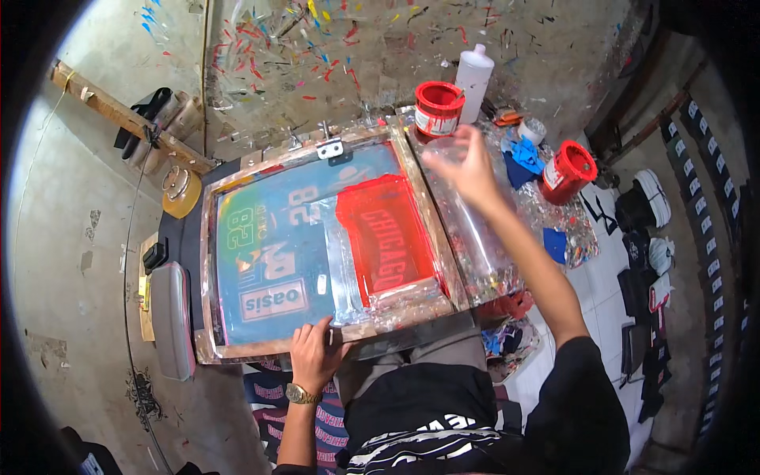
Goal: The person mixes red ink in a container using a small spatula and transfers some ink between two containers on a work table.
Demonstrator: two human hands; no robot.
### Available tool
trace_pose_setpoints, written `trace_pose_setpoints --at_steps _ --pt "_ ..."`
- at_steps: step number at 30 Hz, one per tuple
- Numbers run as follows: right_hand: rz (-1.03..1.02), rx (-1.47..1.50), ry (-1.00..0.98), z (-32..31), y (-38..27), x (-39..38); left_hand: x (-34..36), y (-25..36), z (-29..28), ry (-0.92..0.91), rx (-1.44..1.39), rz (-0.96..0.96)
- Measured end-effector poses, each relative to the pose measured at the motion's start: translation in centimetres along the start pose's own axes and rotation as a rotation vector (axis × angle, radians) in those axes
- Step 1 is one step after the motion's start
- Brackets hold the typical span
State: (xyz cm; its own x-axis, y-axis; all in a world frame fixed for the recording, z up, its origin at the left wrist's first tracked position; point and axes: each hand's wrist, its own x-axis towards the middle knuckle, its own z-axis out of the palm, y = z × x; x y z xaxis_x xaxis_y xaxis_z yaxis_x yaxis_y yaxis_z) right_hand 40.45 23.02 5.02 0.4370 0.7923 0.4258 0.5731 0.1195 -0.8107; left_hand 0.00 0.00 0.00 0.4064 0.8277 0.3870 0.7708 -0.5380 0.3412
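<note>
Along the near edge of the wood-framed blue mesh screen (309, 253), the left hand (312, 356) rested its fingers (whether clasping, I could not tell). Glossy red ink (384, 218) coated the screen's right portion. Near the white-labelled red plastic tub (435, 121), the right hand (469, 170) was raised, blurred; its grip was indeterminable.

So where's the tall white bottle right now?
The bottle is in the head view, upper right of centre, immediately right of the red tub nearest the wall.
</note>
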Motion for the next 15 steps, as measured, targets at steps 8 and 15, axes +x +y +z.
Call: trace_pose_setpoints --at_steps 8,15 --pt "0.047 0.016 0.042 6.1 7.4 12.0 1.9 0.7 -1.4 -0.055 -0.063 -0.020" --pt "-0.165 0.227 0.062 2.6 2.0 10.4 4.0 1.5 -3.7 0.023 -0.223 -0.065"
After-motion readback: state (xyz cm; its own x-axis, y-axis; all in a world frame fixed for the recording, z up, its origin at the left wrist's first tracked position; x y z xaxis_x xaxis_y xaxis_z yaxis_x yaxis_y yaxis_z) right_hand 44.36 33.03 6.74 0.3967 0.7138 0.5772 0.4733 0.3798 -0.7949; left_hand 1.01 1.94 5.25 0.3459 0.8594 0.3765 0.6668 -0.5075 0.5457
